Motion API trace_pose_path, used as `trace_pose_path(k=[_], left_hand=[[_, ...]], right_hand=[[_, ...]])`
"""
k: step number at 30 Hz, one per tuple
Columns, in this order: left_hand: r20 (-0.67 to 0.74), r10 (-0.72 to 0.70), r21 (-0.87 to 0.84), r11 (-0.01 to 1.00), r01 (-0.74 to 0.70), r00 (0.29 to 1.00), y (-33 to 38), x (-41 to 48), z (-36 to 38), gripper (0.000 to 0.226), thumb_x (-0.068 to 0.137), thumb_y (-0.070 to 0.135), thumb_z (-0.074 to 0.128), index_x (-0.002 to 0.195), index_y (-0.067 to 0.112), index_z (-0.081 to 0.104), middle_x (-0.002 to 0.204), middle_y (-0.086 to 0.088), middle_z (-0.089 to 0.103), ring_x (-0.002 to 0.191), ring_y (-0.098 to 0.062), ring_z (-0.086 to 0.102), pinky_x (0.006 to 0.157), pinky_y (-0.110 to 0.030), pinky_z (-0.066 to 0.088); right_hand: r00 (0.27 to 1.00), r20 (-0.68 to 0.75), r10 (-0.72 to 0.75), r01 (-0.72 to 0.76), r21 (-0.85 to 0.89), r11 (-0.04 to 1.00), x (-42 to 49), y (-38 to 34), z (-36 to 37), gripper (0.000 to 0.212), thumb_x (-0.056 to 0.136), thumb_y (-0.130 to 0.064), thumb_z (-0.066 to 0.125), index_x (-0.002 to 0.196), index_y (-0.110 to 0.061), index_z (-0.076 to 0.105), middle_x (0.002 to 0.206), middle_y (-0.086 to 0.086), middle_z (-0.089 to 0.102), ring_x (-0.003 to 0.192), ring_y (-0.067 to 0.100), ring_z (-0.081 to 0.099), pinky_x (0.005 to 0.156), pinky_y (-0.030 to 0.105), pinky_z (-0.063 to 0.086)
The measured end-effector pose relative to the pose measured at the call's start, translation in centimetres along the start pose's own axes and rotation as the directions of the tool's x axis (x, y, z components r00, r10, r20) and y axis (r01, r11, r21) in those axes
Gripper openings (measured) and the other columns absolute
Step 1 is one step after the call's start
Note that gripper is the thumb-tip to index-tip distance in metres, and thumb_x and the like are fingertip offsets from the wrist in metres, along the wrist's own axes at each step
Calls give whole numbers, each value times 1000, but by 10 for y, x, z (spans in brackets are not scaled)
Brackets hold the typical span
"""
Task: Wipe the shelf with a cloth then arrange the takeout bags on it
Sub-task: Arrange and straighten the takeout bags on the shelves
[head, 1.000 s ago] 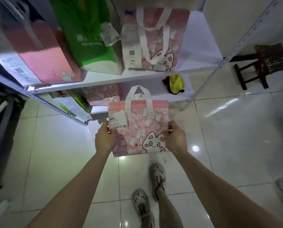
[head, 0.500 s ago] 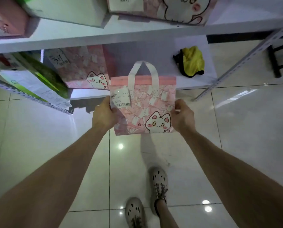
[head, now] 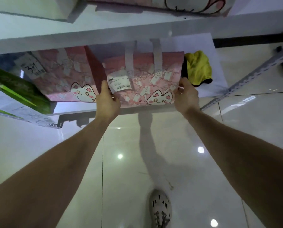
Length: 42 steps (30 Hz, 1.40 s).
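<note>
A pink takeout bag with a cat print point(head: 147, 83) and a white barcode label stands on the lower white shelf point(head: 218, 76), its handles reaching up under the shelf above. My left hand point(head: 107, 102) grips its left edge and my right hand point(head: 186, 96) grips its right edge. A second pink cat bag point(head: 63, 79) stands right beside it on the left. A yellow cloth point(head: 197, 67) lies crumpled on the same shelf just right of the held bag.
A green and white bag point(head: 17, 94) leans at the shelf's left end. The upper shelf board point(head: 104, 33) carries more bags, cut off at the top. A perforated metal upright point(head: 246, 74) slants on the right. Glossy floor tiles and my shoe point(head: 160, 209) lie below.
Both hands have carried the pink bag forward from in front of the rack onto the lower shelf, beside the other cat bag. The view has dropped closer to the shelf.
</note>
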<state>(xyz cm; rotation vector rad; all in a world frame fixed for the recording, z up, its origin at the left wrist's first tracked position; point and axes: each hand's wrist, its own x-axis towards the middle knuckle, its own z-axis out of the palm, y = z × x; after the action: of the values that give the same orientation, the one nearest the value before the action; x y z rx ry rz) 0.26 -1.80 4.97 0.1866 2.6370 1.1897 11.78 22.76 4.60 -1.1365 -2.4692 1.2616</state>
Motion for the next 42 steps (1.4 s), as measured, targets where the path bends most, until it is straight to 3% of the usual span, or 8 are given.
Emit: trace_pose_path(k=[5,9,11,13,23,26,35,42], left_hand=[[4,-34,-23,999,34,999,-16,10,24,43,103,1,52,144,9,42,94,10,65,79,-4,63,70,-20,46],[63,-47,-82,995,52,997,-14,4,16,69,98,-3,64,158,10,33,134,-4,66,120,-19,66,87,-8,52],[102,-74,-92,992,83,992,-11,-1,9,82,95,-4,71,163,9,27,154,-5,58,143,-20,56,119,-28,47],[149,-120,-50,990,128,982,-10,-7,3,87,95,0,74,166,10,24,164,-3,50,151,-22,49,127,-41,39],[382,-181,145,980,135,906,-11,-68,-45,62,101,7,71,156,15,45,144,-9,61,114,-31,73,101,-54,60],[450,-131,228,973,28,883,-2,-97,-80,54,101,12,71,151,19,52,139,-3,64,109,-23,73,98,-44,61],[606,-36,486,808,-334,795,93,-165,-219,54,105,26,69,155,22,51,150,-2,62,129,-22,66,109,-42,53],[552,31,509,779,-367,833,167,-222,-329,51,107,31,66,156,23,52,151,-1,63,134,-22,63,111,-38,51]], right_hand=[[996,90,16,-13,-38,999,11,9,6,29,110,-29,48,137,-25,58,134,1,72,118,29,68,93,35,53],[990,133,55,-53,-21,998,8,10,-1,25,104,-24,61,128,-22,57,133,-2,69,118,24,67,88,32,54],[987,130,99,-92,-56,994,2,10,-6,37,100,-25,67,135,-19,55,140,2,65,123,25,64,91,33,53],[982,127,140,-130,-84,988,-6,12,-8,46,99,-25,70,141,-14,53,144,6,63,128,27,61,96,31,50],[956,229,182,-156,-125,980,-86,-8,-21,50,99,-25,71,145,-11,57,146,8,64,134,26,61,114,37,46],[949,284,134,-89,-164,982,-116,-37,-36,51,100,-28,68,148,-12,55,148,6,63,135,25,60,114,39,46],[884,463,-61,219,-295,930,-211,-179,-121,56,104,-35,63,154,-12,49,151,9,59,138,26,56,113,39,47],[846,520,-114,318,-320,893,-303,-284,-176,65,104,-45,62,158,-14,42,151,10,56,138,28,53,114,38,44]])
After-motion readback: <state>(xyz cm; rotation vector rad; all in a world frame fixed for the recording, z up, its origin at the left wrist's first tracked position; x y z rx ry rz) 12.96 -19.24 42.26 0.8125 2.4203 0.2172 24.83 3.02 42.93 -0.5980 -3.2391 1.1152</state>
